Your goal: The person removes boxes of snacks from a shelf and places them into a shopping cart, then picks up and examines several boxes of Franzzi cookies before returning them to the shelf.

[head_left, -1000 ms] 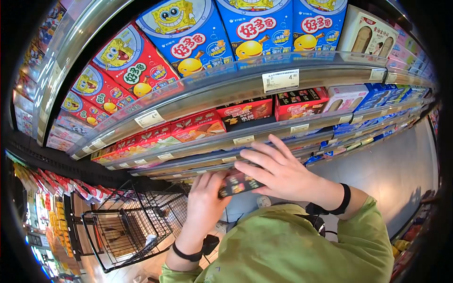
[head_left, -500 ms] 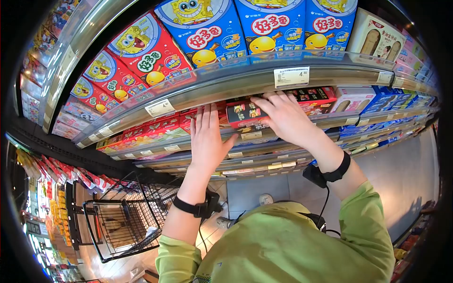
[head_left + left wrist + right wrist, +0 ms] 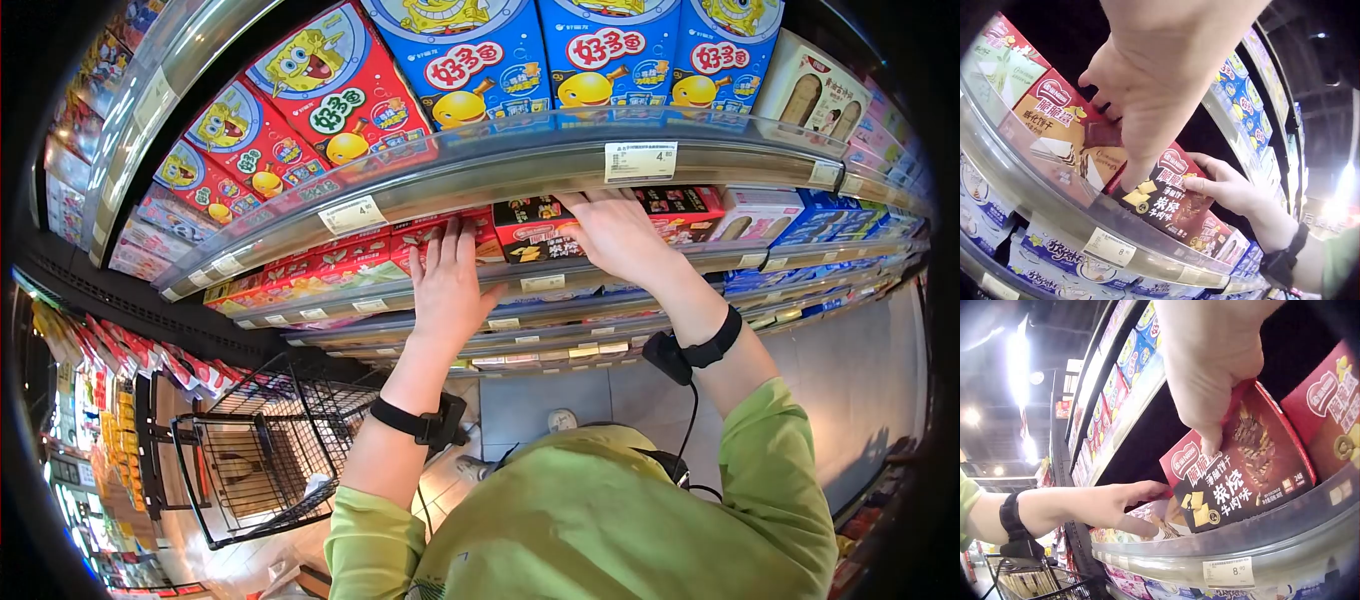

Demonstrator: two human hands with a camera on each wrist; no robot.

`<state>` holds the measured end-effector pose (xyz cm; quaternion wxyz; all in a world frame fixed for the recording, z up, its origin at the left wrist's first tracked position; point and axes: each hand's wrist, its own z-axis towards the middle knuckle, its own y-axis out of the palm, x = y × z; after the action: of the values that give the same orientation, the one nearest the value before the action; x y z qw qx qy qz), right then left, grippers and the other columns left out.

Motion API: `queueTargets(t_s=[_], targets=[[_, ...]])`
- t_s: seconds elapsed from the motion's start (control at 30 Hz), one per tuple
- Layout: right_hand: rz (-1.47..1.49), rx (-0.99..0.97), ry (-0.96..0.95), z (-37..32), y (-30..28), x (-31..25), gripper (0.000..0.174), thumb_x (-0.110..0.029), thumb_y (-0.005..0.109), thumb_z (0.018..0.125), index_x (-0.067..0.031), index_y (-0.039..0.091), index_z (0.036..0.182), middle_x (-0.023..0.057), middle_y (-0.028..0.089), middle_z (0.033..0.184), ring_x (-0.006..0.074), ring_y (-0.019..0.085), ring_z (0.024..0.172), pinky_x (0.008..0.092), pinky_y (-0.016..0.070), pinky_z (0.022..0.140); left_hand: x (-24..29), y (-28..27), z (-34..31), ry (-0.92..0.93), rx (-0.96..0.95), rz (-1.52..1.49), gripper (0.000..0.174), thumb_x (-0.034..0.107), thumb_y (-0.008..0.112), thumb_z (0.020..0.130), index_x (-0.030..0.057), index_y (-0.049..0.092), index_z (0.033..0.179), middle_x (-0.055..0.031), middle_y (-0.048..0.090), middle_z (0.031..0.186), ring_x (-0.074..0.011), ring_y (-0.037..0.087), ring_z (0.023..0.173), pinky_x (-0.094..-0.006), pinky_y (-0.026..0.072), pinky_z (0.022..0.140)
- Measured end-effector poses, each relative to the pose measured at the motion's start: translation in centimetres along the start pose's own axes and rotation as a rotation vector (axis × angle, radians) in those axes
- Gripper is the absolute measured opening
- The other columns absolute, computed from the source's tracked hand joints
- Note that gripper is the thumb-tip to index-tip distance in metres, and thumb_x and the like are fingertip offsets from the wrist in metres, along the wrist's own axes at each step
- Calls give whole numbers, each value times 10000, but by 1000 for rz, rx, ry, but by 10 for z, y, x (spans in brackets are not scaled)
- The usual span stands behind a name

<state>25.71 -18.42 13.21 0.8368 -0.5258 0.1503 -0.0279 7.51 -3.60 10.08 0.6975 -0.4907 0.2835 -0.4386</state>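
A red and black snack box (image 3: 533,232) (image 3: 1163,200) (image 3: 1235,469) stands upright in the row on the second shelf. My right hand (image 3: 622,238) (image 3: 1232,184) (image 3: 1213,369) grips its upper part, with the thumb on the front face and the fingers over the top. My left hand (image 3: 447,288) (image 3: 1154,87) (image 3: 1116,503) is beside it, fingers spread over the neighbouring red box (image 3: 418,246) (image 3: 1054,119). The left thumb points at the dark box's left edge; whether it touches cannot be told.
Blue boxes (image 3: 460,62) and red cartoon boxes (image 3: 340,80) fill the shelf above, behind a clear lip with price tags (image 3: 640,161). Pink-white boxes (image 3: 755,212) stand to the right. A black wire cart (image 3: 260,460) is at the lower left.
The dark box, held before my body one second ago, has gone up and into the shelf row. Half a second ago it was tilted; now its front faces out. Both hands moved up to the shelf.
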Motion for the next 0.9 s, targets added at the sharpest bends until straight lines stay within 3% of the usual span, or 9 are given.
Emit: queueTargets(t_s=[0.2,0.3,0.53,0.6,0.67,0.73,0.8,0.83,0.9], targets=[[73,-107,84,7,4,0,564,-170,649,803,-99,453,1326,142,471,1330,358,465,1200,467,343,1014,4,-3,35,101,113,-297,773,286,782,685,30,422,1319,-230,534,1226,-414,489,1150,-475,379,1001],[-49,20,-38,6,15,6,541,-198,628,838,-107,436,1336,199,475,1303,385,486,1157,469,402,952,6,1,47,109,5,-218,760,281,761,710,37,417,1343,-240,503,1273,-417,464,1182,-467,386,999],[-82,29,-88,2,27,16,638,-220,668,801,-85,391,1360,191,407,1369,390,393,1256,464,329,1036,6,8,53,141,-50,-208,733,275,740,726,81,424,1358,-237,468,1322,-415,423,1228,-458,354,1031],[-64,23,-74,2,23,15,689,-244,690,781,-79,371,1368,198,401,1372,389,388,1263,465,327,1039,8,-6,48,119,-78,-170,669,359,660,784,98,431,1356,-239,443,1345,-418,390,1251,-463,331,1042],[-64,-192,58,6,22,18,879,-302,730,723,-93,261,1437,168,310,1451,367,253,1360,489,181,1115,-9,-6,57,47,-173,-272,610,383,582,831,110,430,1354,-222,454,1343,-393,412,1245,-475,315,1051],[-97,-218,77,11,24,17,928,-331,730,714,-109,214,1453,169,296,1465,353,249,1369,487,174,1116,-22,-5,69,-21,-260,-370,560,407,505,877,121,430,1352,-205,466,1341,-369,434,1239,-488,300,1060],[-139,-271,95,19,27,15,923,-334,709,737,-129,176,1462,166,302,1464,342,254,1371,479,178,1116,-32,2,81,-131,-195,-367,637,541,389,904,93,422,1356,-207,406,1393,-398,343,1291,-444,284,1063],[-143,-268,98,21,27,14,923,-334,709,737,-129,176,1462,166,302,1464,342,254,1371,479,178,1116,-44,15,85,61,-172,-130,625,541,341,930,94,419,1360,-195,391,1411,-381,324,1310,-433,257,1080],[-108,-384,140,26,26,14,927,-346,700,749,-143,147,1466,164,286,1476,332,264,1371,474,183,1115,-55,31,86,-7,-163,-176,616,535,325,936,97,422,1359,-197,381,1417,-376,316,1318,-435,248,1086]])
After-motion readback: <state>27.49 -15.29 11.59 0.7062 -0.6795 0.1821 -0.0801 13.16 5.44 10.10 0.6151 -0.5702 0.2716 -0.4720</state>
